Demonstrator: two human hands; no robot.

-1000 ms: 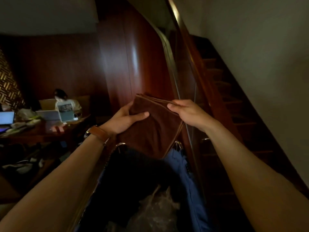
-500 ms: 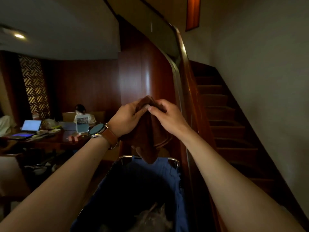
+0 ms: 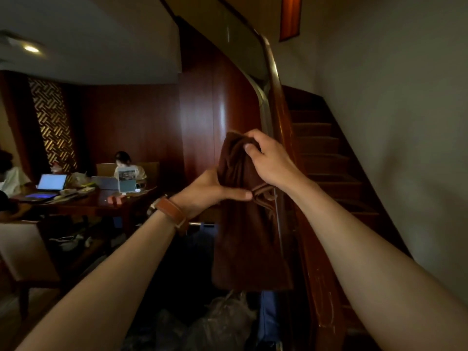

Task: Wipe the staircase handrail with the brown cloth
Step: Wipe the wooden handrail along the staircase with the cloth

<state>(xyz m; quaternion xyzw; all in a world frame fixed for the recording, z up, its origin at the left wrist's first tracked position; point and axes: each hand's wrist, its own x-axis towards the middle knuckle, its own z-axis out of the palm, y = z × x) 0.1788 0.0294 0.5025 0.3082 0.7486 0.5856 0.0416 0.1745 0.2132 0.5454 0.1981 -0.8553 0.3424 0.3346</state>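
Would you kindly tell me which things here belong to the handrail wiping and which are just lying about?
For the job: brown cloth, gripped by left hand and right hand; handrail.
Lying about: laptop, table, blue-lined cart.

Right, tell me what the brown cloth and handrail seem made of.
The brown cloth: soft, matte fabric, likely microfibre or terry; it hangs in limp folds with a stitched edge. The handrail: likely reddish wood, varnished glossy; a light streak runs along its top, with scuffs lower down.
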